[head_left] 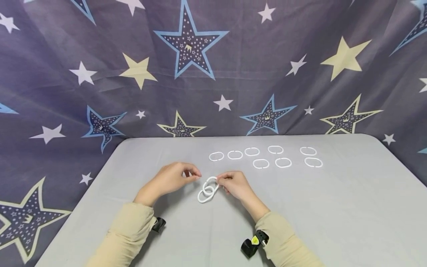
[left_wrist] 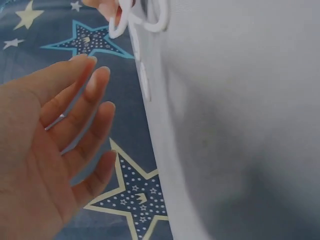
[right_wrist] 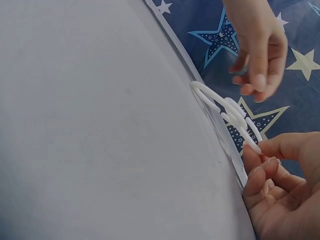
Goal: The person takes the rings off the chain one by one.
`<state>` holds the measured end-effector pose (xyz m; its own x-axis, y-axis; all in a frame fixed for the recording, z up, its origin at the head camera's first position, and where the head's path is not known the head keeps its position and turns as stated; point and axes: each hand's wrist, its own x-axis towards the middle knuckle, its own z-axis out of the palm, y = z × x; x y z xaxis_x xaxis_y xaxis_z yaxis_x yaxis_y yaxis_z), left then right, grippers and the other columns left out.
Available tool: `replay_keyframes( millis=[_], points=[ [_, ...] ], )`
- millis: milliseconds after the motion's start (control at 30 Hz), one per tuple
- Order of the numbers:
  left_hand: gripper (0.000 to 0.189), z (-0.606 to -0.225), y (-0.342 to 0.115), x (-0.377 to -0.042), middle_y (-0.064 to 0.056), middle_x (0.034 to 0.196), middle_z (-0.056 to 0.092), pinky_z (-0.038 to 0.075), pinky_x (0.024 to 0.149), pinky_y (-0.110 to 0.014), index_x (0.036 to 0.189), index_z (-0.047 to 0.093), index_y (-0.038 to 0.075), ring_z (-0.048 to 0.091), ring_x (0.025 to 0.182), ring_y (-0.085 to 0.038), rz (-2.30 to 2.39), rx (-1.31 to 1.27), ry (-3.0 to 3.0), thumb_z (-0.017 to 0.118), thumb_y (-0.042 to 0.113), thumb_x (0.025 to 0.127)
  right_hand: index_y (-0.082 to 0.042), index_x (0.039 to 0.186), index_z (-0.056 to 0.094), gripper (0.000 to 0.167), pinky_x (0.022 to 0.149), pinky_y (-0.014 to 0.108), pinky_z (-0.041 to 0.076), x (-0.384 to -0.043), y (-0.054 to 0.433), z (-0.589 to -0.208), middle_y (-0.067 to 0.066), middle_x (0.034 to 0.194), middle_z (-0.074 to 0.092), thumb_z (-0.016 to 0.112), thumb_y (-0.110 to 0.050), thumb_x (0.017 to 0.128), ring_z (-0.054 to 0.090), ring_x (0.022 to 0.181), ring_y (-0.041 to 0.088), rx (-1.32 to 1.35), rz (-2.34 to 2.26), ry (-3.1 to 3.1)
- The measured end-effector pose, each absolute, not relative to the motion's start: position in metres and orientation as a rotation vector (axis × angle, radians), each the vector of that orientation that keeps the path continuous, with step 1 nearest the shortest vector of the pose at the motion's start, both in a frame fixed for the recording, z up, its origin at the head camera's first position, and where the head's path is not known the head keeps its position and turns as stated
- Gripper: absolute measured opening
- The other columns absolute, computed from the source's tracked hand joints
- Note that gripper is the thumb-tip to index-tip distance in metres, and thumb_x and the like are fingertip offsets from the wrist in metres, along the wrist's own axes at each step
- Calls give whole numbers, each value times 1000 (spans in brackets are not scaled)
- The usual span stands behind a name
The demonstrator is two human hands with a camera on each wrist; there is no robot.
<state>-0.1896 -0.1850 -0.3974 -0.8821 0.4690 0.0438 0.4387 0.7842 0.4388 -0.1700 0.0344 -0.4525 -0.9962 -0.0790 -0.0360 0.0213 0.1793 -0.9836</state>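
Two white plastic oval links hang joined in front of the person, over the grey table [head_left: 186, 230]. My right hand [head_left: 235, 184] pinches the upper link [head_left: 204, 183] between thumb and forefinger at its right side. Looped through it, the lower link [head_left: 199, 197] hangs down to the left. In the right wrist view, the thumb and fingertips of the right hand [right_wrist: 285, 185] grip the end of the held link. Just left of the links, my left hand [head_left: 173, 178] holds nothing; its fingers [left_wrist: 82, 110] are loosely bent and apart in the left wrist view.
Several loose white links lie toward the table's back, including one at the row's left end [head_left: 216, 156] and one at the far right [head_left: 313, 162]. Behind the table hangs a dark star-patterned cloth [head_left: 233, 85]. Both wrists wear small black cameras.
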Motion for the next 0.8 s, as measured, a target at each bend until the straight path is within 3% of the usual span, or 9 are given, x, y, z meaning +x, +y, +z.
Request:
replay_keyframes(
  millis=[367,800],
  points=[
    [8,-415,-187,-188,15,81,65,47,74,-34,94,74,23,58,75,-6,750,700,2759,75,27,88,10,90,72,12,45,19,38,-171,35,-454,0,58,55,65,3,83,43,46,6,-61,-1968,2346],
    [11,-420,-183,-190,11,73,64,44,64,-29,86,73,22,54,64,-8,762,667,2648,79,30,83,9,92,73,13,47,20,40,-171,35,-454,2,60,56,65,2,84,46,49,8,-40,-1943,2348]
  ],
)
